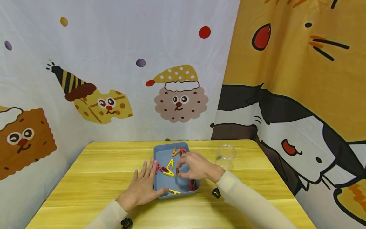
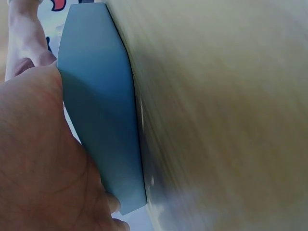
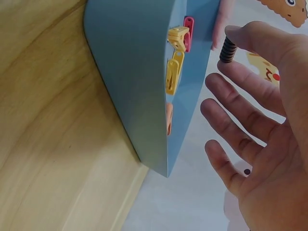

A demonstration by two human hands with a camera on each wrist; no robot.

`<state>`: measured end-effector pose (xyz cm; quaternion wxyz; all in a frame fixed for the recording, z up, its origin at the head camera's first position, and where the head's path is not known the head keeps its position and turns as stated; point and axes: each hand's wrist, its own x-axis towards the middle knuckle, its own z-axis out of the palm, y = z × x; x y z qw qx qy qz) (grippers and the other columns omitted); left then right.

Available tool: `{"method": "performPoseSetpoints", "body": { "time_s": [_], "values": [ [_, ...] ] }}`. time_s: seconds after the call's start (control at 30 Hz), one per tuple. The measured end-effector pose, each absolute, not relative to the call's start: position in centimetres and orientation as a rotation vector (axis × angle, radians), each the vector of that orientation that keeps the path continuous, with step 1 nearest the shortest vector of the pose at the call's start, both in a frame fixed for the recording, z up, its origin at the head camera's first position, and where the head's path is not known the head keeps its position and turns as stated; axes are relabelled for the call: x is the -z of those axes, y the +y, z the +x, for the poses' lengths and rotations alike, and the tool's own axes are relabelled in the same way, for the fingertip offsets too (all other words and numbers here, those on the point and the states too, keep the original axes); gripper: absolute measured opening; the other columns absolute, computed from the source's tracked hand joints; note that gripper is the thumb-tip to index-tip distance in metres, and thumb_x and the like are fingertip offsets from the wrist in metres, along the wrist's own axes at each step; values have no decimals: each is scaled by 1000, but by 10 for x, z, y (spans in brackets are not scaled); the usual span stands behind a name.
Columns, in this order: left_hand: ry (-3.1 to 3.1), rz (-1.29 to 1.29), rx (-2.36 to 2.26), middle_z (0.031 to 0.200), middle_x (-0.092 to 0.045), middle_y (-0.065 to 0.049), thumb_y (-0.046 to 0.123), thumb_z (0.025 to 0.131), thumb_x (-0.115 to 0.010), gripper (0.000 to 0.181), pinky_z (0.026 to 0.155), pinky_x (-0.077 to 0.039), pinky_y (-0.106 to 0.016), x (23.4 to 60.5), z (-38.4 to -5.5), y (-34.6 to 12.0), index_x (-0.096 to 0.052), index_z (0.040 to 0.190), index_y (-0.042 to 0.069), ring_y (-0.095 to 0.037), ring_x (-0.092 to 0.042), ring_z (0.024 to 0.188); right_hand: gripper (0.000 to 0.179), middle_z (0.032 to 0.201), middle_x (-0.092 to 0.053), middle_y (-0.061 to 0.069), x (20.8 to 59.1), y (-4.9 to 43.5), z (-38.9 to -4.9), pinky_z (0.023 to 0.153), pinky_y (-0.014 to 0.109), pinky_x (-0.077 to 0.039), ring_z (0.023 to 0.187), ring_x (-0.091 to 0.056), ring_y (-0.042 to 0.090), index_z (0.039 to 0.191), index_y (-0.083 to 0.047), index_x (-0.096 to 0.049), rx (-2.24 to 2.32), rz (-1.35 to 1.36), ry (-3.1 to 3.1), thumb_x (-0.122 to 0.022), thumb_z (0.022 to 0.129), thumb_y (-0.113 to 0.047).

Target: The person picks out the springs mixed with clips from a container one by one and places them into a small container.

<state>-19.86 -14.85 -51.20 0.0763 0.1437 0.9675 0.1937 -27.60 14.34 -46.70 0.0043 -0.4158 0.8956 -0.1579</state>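
On the table (image 1: 94, 178) we see a blue-grey tray (image 1: 181, 185). Our left hand (image 1: 144, 187) is spread against its left rim; our right hand (image 1: 197, 166) pinches above it. Clear jar (image 1: 227, 152): base indistinct. Plastic clips (image 1: 168, 174) in the tray: some partly hidden. In the pinch: ribbed brown cylinder (image 3: 228, 50).

"What is the head view losing?"
"The right hand (image 1: 197, 166) is covering part of the tray (image 1: 180, 185); the bench (image 1: 114, 159) is running off the bottom."
"And the wrist views?"
"In the left, the tray is hiding its own inside and the bench is blurring; in the right, the top edge is cropping the tray."
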Motion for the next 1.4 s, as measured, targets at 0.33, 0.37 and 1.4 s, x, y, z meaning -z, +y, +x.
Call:
{"method": "performPoseSetpoints", "body": {
  "time_s": [0.33, 0.37, 1.4],
  "values": [
    [2896, 417, -575, 198, -2, -16, 85, 103, -68, 130, 139, -11, -88, 510, -198, -147, -9, 189, 7, -50, -2, 184, 23, 125, -84, -10, 468, 152, -277, 109, 42, -66, 121, -81, 18, 121, -25, -89, 531, -1249, 2819, -91, 103, -38],
    [2896, 417, -572, 198, -2, -16, 85, 103, -68, 130, 139, -11, -88, 509, -198, -147, -9, 189, 7, -50, -2, 184, 23, 126, -84, -9, 467, 153, -277, 109, 42, -66, 121, -81, 18, 122, -25, -89, 539, -1237, 2820, -91, 102, -38],
    [2903, 412, -555, 198, 0, -15, 85, 102, -68, 130, 139, -11, -87, 508, -198, -146, -9, 189, 8, -49, -1, 184, 20, 123, -86, -8, 452, 189, -280, 112, 49, -65, 122, -80, 18, 119, -24, -90, 682, -1155, 2935, -93, 102, -34]
  ]
}}
